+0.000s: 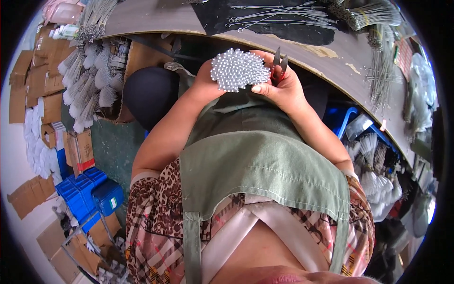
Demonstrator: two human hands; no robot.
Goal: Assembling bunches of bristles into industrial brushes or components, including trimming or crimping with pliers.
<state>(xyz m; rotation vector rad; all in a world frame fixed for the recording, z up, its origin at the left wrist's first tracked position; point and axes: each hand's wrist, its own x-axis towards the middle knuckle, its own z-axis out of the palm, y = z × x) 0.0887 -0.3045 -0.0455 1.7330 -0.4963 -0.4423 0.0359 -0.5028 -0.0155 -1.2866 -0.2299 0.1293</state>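
Observation:
In the middle at the top is a thick bundle of thin pieces [240, 70], seen end-on, with many small whitish round tips packed together. My left hand [204, 81] is closed around its left side. At its right side, my right hand [287, 91] touches the edge with thumb and fingers. That same hand also holds a pair of scissors [283, 65] with dark pointed blades and a bit of red handle, blades pointing up and away from the bundle. The bundle is above my lap, over a green apron [265, 161].
Ahead curves a worn grey worktable [156, 19], with several looped wires [283, 18] on a black sheet. Bundles of white-bristled brushes [94, 71] fill a box at left. More wires hang at right. Blue crates [82, 191] and cardboard boxes [79, 149] stand at lower left.

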